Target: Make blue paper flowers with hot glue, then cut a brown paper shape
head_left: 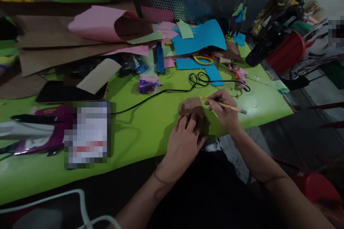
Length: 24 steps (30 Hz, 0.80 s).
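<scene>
My left hand [185,137] lies with its fingers pressed down on a small brown cardboard piece [191,106] on the green table [139,128]. My right hand [224,109] is closed around a thin wooden pencil [228,106], its point touching the cardboard's right edge and its dark end sticking out to the right. Both hands are near the table's front edge, right of centre.
A black cable [161,94] loops across the table to a pink glue gun [240,74]. Blue [200,37], pink [96,25] and brown paper sheets pile at the back. A dark phone [67,92], yellow-handled scissors [203,59] and a purple pouch [45,128] lie about.
</scene>
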Motion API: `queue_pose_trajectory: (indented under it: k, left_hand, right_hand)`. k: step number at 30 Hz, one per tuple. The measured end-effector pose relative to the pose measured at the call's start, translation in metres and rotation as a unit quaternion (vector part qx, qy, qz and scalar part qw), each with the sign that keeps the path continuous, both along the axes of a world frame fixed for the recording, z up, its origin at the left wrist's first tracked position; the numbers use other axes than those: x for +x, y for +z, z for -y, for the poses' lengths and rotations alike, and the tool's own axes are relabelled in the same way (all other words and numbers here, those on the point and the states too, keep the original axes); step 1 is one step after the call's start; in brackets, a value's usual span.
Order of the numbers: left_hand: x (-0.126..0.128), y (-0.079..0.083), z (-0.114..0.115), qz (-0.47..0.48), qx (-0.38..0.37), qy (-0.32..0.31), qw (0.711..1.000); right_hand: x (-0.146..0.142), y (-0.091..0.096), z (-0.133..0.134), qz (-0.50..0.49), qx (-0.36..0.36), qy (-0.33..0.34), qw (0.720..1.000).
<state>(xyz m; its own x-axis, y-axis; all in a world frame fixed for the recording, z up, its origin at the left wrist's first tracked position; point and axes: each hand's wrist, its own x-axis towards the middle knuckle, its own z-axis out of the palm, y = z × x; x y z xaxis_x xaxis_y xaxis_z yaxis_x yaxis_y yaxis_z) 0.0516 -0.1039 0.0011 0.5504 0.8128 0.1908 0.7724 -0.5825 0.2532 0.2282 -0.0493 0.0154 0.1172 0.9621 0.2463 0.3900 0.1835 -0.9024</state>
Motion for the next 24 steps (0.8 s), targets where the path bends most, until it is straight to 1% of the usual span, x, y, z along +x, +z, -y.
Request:
queue_pose_trajectory:
  k: [3, 5, 10, 14, 18, 21, 24]
  left_hand:
    - [0.0, 0.0, 0.0, -0.001, 0.0, -0.003, 1.0]
    - [-0.001, 0.0, 0.0, -0.001, -0.003, -0.007, 1.0]
    - [-0.001, -0.002, 0.001, -0.008, -0.017, -0.013, 1.0]
    - [-0.001, -0.005, 0.002, -0.012, -0.005, -0.016, 1.0]
    - [-0.002, -0.005, 0.002, -0.01, -0.003, -0.016, 1.0]
    - [-0.003, -0.006, 0.002, 0.0, -0.008, -0.012, 1.0]
    - [-0.003, -0.006, 0.002, 0.011, -0.011, -0.012, 1.0]
  right_hand:
    - [-0.011, 0.003, 0.005, 0.018, -0.02, 0.081, 0.996]
    - [-0.018, 0.003, 0.005, 0.023, -0.03, 0.114, 0.993]
    - [-0.026, -0.005, -0.001, 0.003, -0.056, 0.133, 0.989]
    - [-0.025, -0.012, -0.002, -0.007, -0.072, 0.163, 0.984]
    - [-0.025, -0.011, -0.002, 0.022, -0.056, 0.16, 0.985]
    - [-0.023, -0.008, -0.001, 0.061, -0.042, 0.12, 0.99]
    - [-0.015, -0.006, 0.001, 0.076, -0.037, 0.072, 0.994]
